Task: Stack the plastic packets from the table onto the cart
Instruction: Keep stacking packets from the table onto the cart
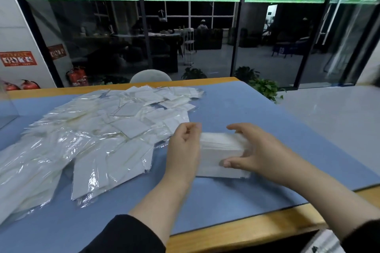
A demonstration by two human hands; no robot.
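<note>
You have a squared-up stack of white plastic packets (pixel 221 155) standing on the blue table mat (pixel 267 121), near the front edge and right of centre. To its left sprawls a loose heap of clear-wrapped white packets (pixel 92 129), overlapping at all angles and reaching to the table's far side.

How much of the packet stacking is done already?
Nothing looks finished: no cart shows in this view. In hand: the left hand and right hand grip a squared-up stack of packets on the blue table. Left: the big loose pile of packets still spreads across the table.
</note>
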